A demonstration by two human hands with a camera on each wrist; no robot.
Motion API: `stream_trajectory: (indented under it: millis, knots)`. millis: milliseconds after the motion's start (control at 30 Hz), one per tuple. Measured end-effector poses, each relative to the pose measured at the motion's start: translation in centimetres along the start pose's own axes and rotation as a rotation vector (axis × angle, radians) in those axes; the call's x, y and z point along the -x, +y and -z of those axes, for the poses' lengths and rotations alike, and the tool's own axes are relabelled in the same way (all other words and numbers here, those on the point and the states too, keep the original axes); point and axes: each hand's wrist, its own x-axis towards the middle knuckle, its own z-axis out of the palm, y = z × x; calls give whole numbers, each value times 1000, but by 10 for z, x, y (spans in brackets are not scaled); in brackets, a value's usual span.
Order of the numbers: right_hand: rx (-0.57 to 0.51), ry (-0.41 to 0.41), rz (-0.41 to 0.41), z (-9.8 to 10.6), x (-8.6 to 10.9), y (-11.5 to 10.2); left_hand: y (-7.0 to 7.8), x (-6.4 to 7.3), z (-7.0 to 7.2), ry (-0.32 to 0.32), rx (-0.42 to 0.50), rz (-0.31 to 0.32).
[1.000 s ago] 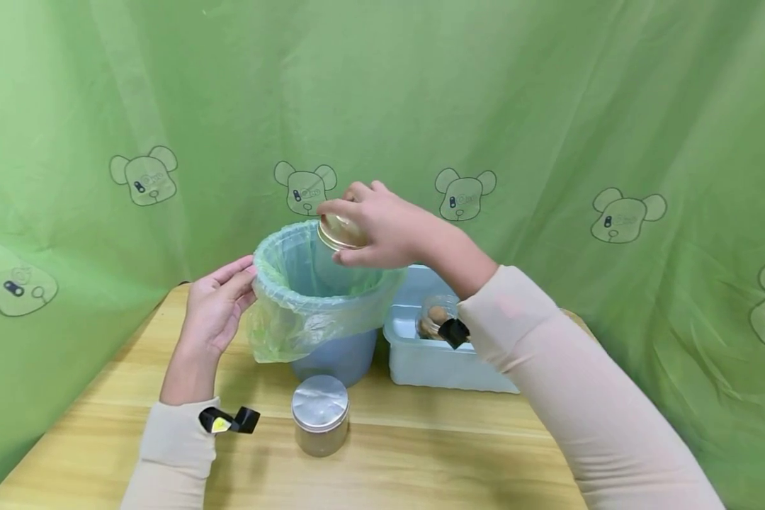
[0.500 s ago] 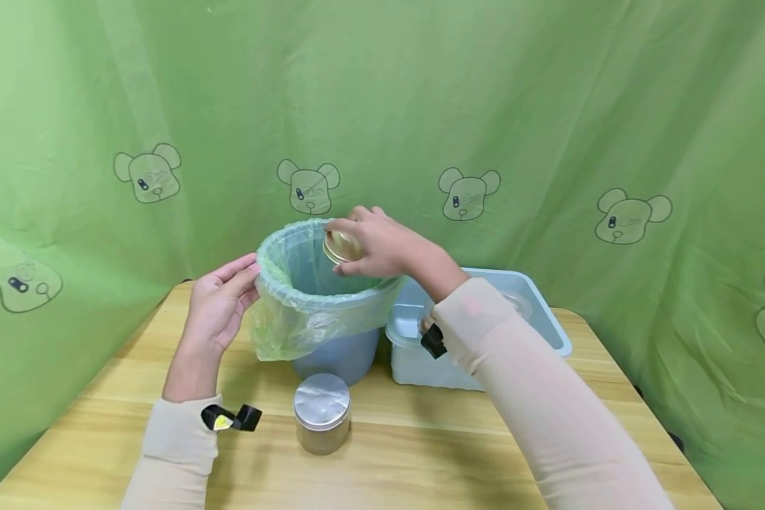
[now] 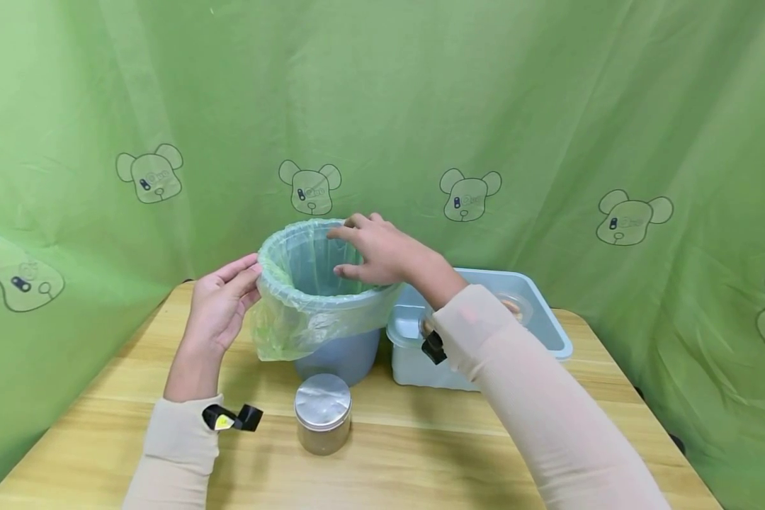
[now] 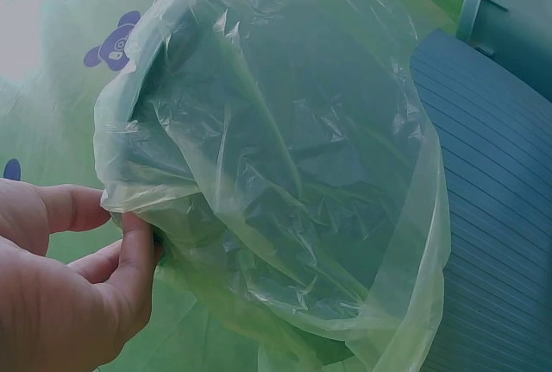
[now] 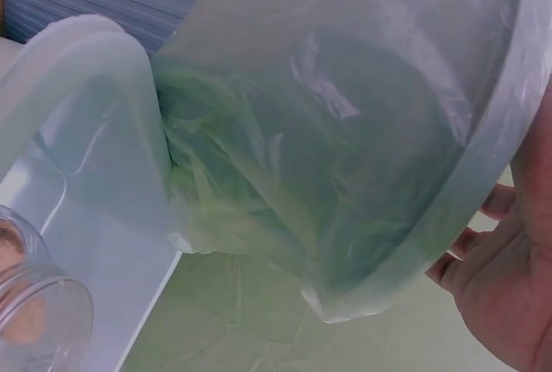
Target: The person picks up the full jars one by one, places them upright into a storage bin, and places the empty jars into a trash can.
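Note:
A blue waste bin (image 3: 334,354) lined with a pale green plastic bag (image 3: 293,297) stands at the table's middle. My left hand (image 3: 229,294) rests with straight fingers against the bag-covered rim on the bin's left; in the left wrist view the left hand's (image 4: 78,286) thumb presses the bag (image 4: 285,173) at the rim. My right hand (image 3: 363,249) hovers over the bin's mouth with relaxed fingers and holds nothing. In the right wrist view only the right hand's (image 5: 509,294) palm edge shows beside the bag (image 5: 345,130). The bin's inside is hidden.
A clear jar with a silver lid (image 3: 321,414) stands on the wooden table (image 3: 421,460) just in front of the bin. A pale blue tub (image 3: 551,319) sits to the bin's right with a lidless glass jar (image 5: 34,320) inside. Green cloth hangs all round.
My right hand held a gold lid above the bin, lowered it into the mouth, and now the lid is gone from the hand. The left hand has stayed at the rim.

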Motion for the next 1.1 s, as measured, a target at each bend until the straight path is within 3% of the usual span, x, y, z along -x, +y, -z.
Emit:
stream_trajectory:
  millis: [400,700,1100]
  knots:
    - [66,43,66,11,13,-5,0,-1,-1,8,13,-4]
    - [122,155,204,15,38,-11,-1,-1,-2,2,-6,7]
    - [149,347,428,2,68,-24,0,-1,-2,12,-24,7]
